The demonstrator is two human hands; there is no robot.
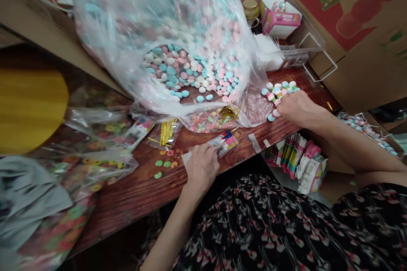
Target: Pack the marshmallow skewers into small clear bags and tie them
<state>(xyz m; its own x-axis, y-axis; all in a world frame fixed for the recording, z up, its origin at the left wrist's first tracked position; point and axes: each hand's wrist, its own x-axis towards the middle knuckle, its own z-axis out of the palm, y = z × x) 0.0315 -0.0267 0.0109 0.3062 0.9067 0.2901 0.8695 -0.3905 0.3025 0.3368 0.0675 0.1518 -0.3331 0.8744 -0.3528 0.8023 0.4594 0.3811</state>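
Note:
A large clear plastic bag [165, 21] full of pink, blue and white round candies lies open on the wooden table [133, 186]. My right hand [295, 108] rests at a small pile of loose candies [280, 89] beside the bag's mouth, fingers curled over a few of them. My left hand [202, 167] presses down on a small clear packet with a printed card [222, 142] near the table's front edge, fingers bent.
Small filled candy bags [210, 120] and gold twist ties [167, 131] lie in front of the big bag. Loose ring candies [165, 163] sit left of my left hand. Cardboard boxes [359, 29] stand at right, a pink carton [280, 19] behind, folded cartons [299, 163] below the table.

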